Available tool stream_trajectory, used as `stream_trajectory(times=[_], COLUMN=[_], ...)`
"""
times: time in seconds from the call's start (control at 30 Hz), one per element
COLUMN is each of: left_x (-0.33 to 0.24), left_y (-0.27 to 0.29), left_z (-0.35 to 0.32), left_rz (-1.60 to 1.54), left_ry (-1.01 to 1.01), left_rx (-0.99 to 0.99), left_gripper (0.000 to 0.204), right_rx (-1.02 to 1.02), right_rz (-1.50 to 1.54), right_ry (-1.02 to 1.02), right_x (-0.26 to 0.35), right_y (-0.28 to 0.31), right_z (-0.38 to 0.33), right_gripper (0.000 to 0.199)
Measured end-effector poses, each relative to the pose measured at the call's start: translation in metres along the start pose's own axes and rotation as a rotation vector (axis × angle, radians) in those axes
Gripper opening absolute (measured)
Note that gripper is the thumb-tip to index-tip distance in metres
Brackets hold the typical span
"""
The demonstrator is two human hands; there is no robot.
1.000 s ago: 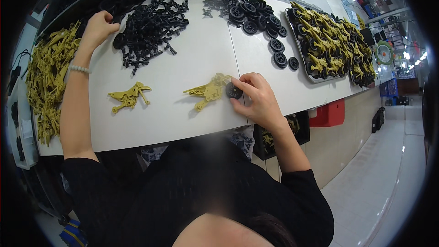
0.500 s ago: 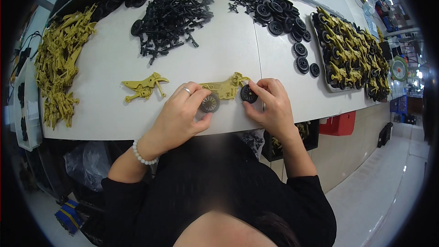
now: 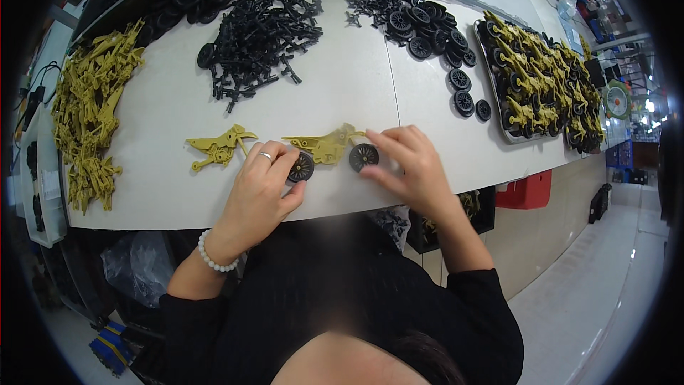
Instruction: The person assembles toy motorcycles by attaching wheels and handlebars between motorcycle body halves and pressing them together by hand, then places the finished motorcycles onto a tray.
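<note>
A yellow plastic toy motorcycle body (image 3: 326, 151) lies on the table in front of me, with a black spoked wheel at each end. My left hand (image 3: 258, 182) is closed at its left wheel (image 3: 301, 167), finger and thumb on the tyre's edge. Beside the right wheel (image 3: 364, 158), my right hand (image 3: 413, 170) has its fingers and thumb apart, gripping nothing. To the left lies a second yellow body (image 3: 219, 148) without wheels, partly behind my left fingers.
Yellow parts (image 3: 96, 114) are heaped at the left. Behind lie a pile of black plastic parts (image 3: 253, 46) and loose black wheels (image 3: 427, 25). A metal tray (image 3: 491, 93) of wheeled yellow toys stands at the right. A black bin (image 3: 488, 217) sits below the table edge.
The toy motorcycle has shifted left and slightly nearer, along with my left hand. My right hand has let go of the right wheel, its fingers spreading apart.
</note>
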State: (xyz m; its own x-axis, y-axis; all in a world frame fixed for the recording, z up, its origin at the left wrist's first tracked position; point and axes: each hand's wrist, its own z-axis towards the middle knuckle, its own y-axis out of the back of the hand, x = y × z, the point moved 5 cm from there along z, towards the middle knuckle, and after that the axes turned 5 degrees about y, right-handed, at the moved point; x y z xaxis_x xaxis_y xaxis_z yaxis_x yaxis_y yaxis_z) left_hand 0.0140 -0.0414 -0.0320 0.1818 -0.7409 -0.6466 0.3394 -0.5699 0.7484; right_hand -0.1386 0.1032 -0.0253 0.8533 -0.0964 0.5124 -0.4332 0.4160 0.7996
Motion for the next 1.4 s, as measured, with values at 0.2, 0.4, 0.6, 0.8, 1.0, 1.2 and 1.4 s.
stream_trajectory(times=[0.2,0.4,0.6,0.8,1.0,1.2,1.4], left_x=[0.002,-0.013,-0.018,-0.017,-0.024,-0.026,-0.029], left_y=[0.002,0.012,-0.016,-0.034,-0.036,-0.040,-0.042], left_z=[-0.006,-0.005,0.009,0.011,0.012,0.010,0.009], left_rz=[0.044,0.098,0.245,0.279,0.330,0.336,0.351], left_ry=[0.004,-0.057,-0.106,-0.111,-0.147,-0.116,-0.106], left_rx=[-0.059,-0.195,-0.082,-0.153,-0.238,-0.220,-0.239], left_gripper=[0.044,0.057,0.050,0.035,0.025,0.032,0.036], right_rx=[-0.071,-0.009,0.167,-0.011,-0.074,-0.201,-0.201], right_rz=[-0.185,-0.320,-0.321,-0.274,0.015,0.977,0.932], right_ry=[0.051,-0.148,-0.318,-0.108,-0.109,-0.431,-0.444], right_x=[-0.061,-0.110,-0.112,-0.103,-0.069,-0.054,-0.039], right_y=[0.023,0.002,-0.018,-0.009,0.014,0.004,0.001], right_z=[0.084,0.160,0.173,0.142,0.091,0.028,-0.006], right_gripper=[0.020,0.027,0.024,0.019,0.015,0.020,0.023])
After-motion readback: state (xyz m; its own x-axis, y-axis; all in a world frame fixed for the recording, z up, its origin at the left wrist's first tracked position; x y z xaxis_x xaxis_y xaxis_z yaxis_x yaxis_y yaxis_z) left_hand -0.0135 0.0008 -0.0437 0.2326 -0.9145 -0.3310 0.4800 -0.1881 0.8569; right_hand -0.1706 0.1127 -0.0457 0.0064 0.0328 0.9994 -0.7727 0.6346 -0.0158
